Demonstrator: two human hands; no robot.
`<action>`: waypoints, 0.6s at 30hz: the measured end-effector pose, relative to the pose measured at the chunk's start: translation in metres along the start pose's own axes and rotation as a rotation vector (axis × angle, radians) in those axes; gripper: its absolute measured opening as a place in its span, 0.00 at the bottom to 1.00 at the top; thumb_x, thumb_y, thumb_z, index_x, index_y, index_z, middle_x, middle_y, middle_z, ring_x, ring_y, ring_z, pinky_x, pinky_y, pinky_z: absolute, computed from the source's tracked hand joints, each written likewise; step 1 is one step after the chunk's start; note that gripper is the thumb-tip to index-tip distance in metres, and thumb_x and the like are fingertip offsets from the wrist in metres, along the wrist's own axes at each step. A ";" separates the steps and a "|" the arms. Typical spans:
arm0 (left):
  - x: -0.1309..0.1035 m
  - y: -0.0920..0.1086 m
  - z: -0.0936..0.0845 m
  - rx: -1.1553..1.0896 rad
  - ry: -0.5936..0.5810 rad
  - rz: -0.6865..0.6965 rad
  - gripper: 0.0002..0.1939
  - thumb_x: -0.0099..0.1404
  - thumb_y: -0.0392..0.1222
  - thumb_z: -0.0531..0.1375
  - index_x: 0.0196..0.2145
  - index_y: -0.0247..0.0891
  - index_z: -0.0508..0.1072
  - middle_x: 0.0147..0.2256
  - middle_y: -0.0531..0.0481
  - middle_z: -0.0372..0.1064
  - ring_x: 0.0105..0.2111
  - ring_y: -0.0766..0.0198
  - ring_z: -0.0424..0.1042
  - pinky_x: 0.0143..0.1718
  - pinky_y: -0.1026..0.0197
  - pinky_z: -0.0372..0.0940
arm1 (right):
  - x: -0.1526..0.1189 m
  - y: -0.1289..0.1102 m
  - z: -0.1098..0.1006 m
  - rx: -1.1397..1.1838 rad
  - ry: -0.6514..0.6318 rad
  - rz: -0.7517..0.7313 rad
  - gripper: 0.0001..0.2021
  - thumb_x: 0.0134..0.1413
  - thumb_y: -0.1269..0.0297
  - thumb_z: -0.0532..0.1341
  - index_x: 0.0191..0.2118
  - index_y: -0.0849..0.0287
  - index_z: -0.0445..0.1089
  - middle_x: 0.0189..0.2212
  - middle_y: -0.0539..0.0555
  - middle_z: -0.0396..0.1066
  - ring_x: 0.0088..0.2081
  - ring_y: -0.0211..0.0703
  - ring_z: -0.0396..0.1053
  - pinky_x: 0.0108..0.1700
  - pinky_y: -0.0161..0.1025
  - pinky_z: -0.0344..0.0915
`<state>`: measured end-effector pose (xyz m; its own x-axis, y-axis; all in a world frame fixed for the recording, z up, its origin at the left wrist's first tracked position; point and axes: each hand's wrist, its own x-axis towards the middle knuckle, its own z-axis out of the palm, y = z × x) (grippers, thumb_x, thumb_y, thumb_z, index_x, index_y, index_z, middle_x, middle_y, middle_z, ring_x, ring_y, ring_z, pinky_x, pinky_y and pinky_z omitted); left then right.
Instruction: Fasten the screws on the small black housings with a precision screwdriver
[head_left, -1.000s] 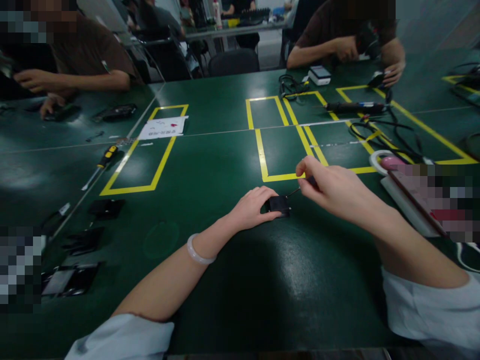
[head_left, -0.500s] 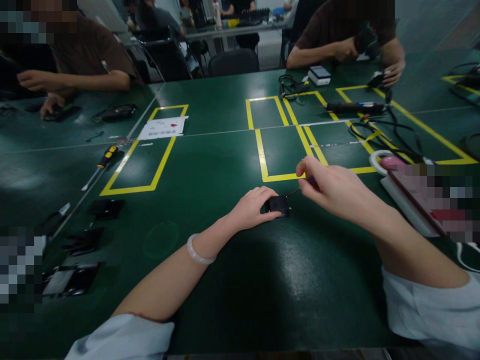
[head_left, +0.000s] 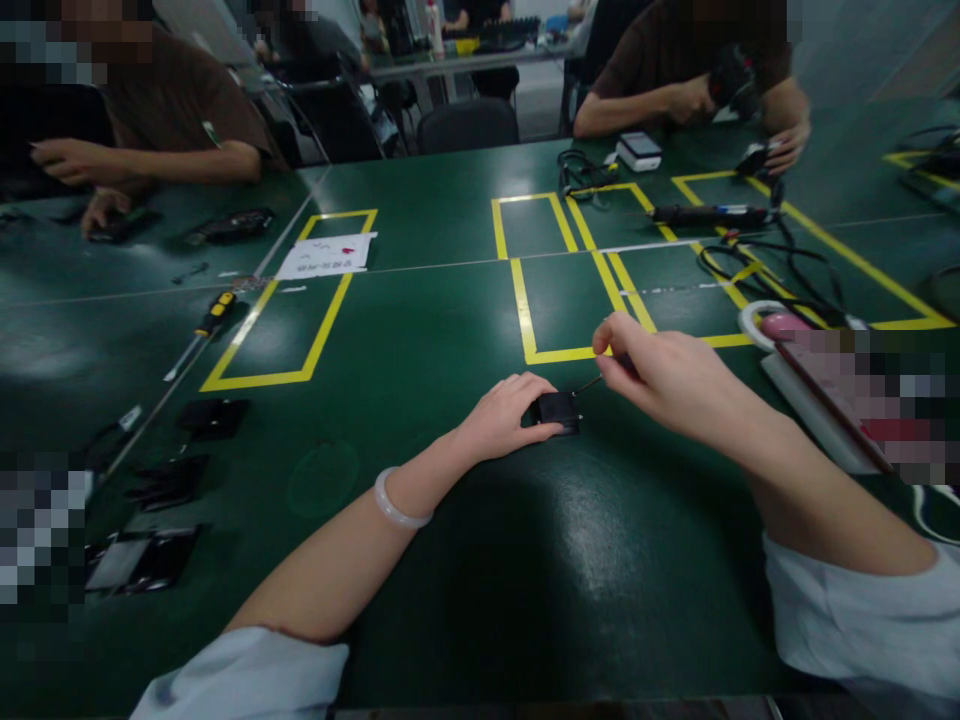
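Note:
On the green table, a small black box-like part (head_left: 559, 410) lies between the fingers and thumb of my left hand (head_left: 511, 415). Metal pins or screw ends stick out of its right side. My right hand (head_left: 652, 375) is closed around a thin-shafted tool that looks like a small screwdriver (head_left: 589, 384). Its dark shaft slants down to the upper right corner of the black part; whether the tip touches cannot be made out. The fingers hide its handle.
Black parts (head_left: 212, 418) and a yellow-black screwdriver (head_left: 216, 314) lie at left. Yellow tape marks the table; a paper label (head_left: 326, 256) lies on it. Cables (head_left: 795, 265), a black pen-shaped tool (head_left: 712, 215) and a pink-covered item (head_left: 832, 390) are at right. Two people sit opposite.
My right fingers have shifted very slightly around the tool. My left hand and the black part stay in place.

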<state>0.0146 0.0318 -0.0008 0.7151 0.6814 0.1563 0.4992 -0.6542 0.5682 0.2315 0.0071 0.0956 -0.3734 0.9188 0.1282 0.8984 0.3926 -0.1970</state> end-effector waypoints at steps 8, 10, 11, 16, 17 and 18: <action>0.000 -0.001 0.001 0.002 0.007 0.011 0.21 0.65 0.54 0.59 0.50 0.39 0.66 0.47 0.45 0.67 0.47 0.55 0.66 0.50 0.53 0.62 | 0.000 -0.001 0.000 -0.022 0.004 -0.006 0.13 0.63 0.53 0.49 0.44 0.56 0.61 0.27 0.52 0.73 0.28 0.46 0.70 0.28 0.38 0.50; 0.000 -0.001 0.001 0.002 0.005 0.009 0.21 0.65 0.55 0.58 0.50 0.39 0.66 0.47 0.45 0.67 0.47 0.55 0.66 0.50 0.53 0.62 | 0.000 -0.001 0.000 -0.033 -0.006 0.005 0.13 0.63 0.54 0.48 0.43 0.56 0.61 0.27 0.52 0.73 0.28 0.46 0.69 0.28 0.38 0.50; 0.000 0.000 0.000 0.001 0.003 0.008 0.21 0.65 0.55 0.58 0.50 0.39 0.66 0.47 0.45 0.67 0.47 0.55 0.66 0.50 0.53 0.62 | 0.000 -0.001 0.000 -0.034 -0.010 0.008 0.12 0.64 0.55 0.48 0.43 0.56 0.61 0.28 0.52 0.73 0.28 0.46 0.69 0.28 0.38 0.50; 0.000 0.001 -0.001 -0.005 -0.008 0.005 0.20 0.65 0.55 0.58 0.50 0.40 0.66 0.47 0.44 0.67 0.48 0.54 0.66 0.50 0.52 0.62 | 0.000 0.000 0.000 -0.006 -0.012 0.000 0.11 0.62 0.60 0.49 0.45 0.57 0.60 0.29 0.53 0.74 0.29 0.45 0.69 0.29 0.38 0.52; 0.000 0.001 -0.001 -0.005 -0.007 0.005 0.20 0.65 0.55 0.58 0.50 0.40 0.66 0.47 0.44 0.67 0.48 0.54 0.66 0.50 0.52 0.62 | 0.000 0.001 0.000 -0.002 -0.005 -0.002 0.11 0.61 0.60 0.50 0.46 0.57 0.60 0.29 0.53 0.74 0.29 0.45 0.70 0.29 0.38 0.52; 0.000 0.001 -0.001 -0.004 -0.004 0.006 0.20 0.65 0.55 0.58 0.49 0.40 0.66 0.47 0.44 0.67 0.48 0.54 0.66 0.50 0.52 0.62 | 0.000 0.001 0.000 0.000 0.004 -0.002 0.11 0.60 0.61 0.50 0.46 0.57 0.60 0.30 0.53 0.74 0.30 0.45 0.70 0.29 0.38 0.52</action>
<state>0.0143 0.0314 0.0002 0.7202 0.6760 0.1561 0.4928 -0.6567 0.5708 0.2324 0.0072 0.0953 -0.3744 0.9178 0.1323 0.8975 0.3946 -0.1971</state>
